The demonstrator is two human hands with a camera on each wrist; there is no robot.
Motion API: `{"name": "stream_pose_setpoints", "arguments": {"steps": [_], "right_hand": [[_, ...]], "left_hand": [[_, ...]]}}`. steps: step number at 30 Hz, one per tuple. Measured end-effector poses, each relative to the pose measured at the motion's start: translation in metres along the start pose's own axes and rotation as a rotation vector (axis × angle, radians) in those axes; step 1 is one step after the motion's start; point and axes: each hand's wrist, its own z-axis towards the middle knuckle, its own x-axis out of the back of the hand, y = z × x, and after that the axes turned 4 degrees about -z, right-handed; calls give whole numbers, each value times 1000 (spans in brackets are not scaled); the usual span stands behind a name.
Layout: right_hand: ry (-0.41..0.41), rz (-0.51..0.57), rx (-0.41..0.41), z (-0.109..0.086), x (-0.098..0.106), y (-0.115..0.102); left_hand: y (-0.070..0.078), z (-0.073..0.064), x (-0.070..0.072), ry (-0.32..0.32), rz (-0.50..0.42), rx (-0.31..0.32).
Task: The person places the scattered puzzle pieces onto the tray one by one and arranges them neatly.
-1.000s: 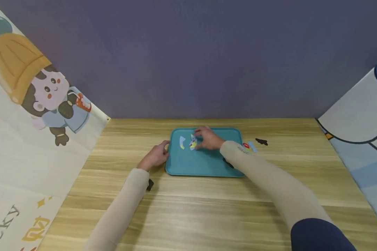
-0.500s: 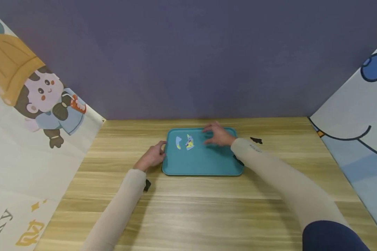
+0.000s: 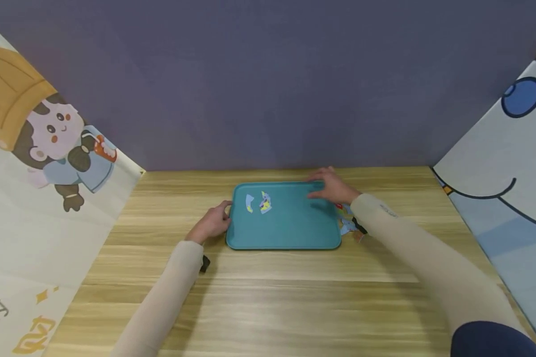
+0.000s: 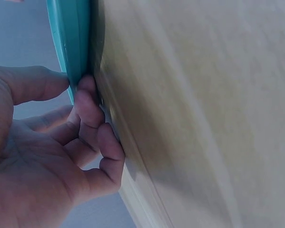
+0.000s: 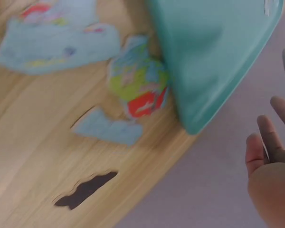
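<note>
A teal tray (image 3: 290, 225) lies on the wooden table. At its left side my left hand (image 3: 212, 223) pinches the rim: in the left wrist view the thumb (image 4: 40, 85) is on the upper edge and curled fingers (image 4: 90, 107) are against the outer side. My right hand (image 3: 335, 188) is over the tray's back right corner, fingers spread and holding nothing. Two flat cut-out pieces lie on the tray, a pale blue curved one (image 3: 249, 203) and a blue-yellow-purple one (image 3: 265, 203). In the right wrist view, a green, blue and red piece (image 5: 138, 78) lies close beside the tray.
More flat pieces are on the table right of the tray: a small pale blue one (image 5: 107, 127), a larger blue one (image 5: 61, 47) and a dark, back-up-looking one (image 5: 88, 190). A black piece (image 3: 205, 264) sits by the left sleeve. A dark panel (image 3: 286, 89) rises behind the table.
My right hand has moved right, from beside the multicoloured piece on the tray to the back right corner. The left hand stays at the rim. The head view has shifted slightly.
</note>
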Motion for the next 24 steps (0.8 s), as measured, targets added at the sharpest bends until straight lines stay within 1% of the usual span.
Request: {"name": "stream_pose_setpoints", "arguments": {"steps": [7,15,20,22,24], "right_hand": [[-7,-10,-21,-17,11,13],[-8,-44,-5,-30,23,35],[-40,-35,-45,-40,27,46],[-52,-35,-47,-44,28,51],[-60,-49,-29,-48,27,56]], "left_hand": [[0,0,0,5,9,-4],[1,0,2,7,0,5],[2,0,1,2,2,13],[3,0,1,-1,4,19],[2,0,0,-2,8,20]]}}
